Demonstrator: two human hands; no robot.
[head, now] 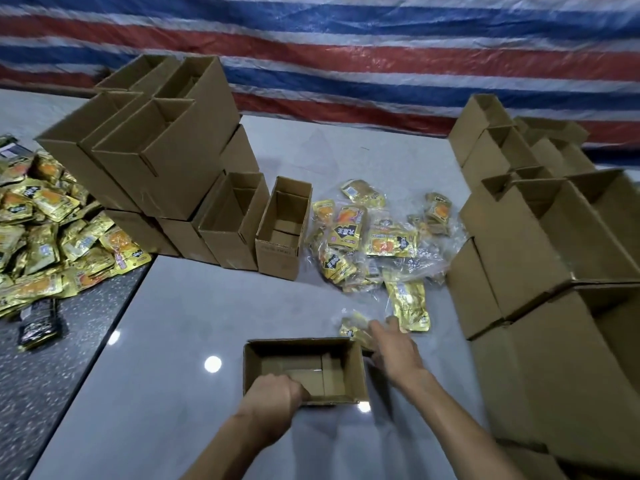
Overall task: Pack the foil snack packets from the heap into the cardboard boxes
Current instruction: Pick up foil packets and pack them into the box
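Note:
An open, empty cardboard box (353, 372) stands on the table right in front of me. My left hand (273, 393) grips its near rim, fingers curled over the edge. My right hand (393, 348) reaches past the box's right side and touches a gold foil packet (353, 329) lying just beyond the box; whether it grips the packet is unclear. Another gold packet (408, 304) lies just past it. Further back, a loose heap of gold packets (374, 237) sits in a clear plastic bag.
A big heap of gold packets (45, 230) covers the darker table at left. Empty boxes are stacked at back left (156, 161) and along the right side (554, 254). Two open boxes (280, 233) stand mid-table. A striped tarp hangs behind.

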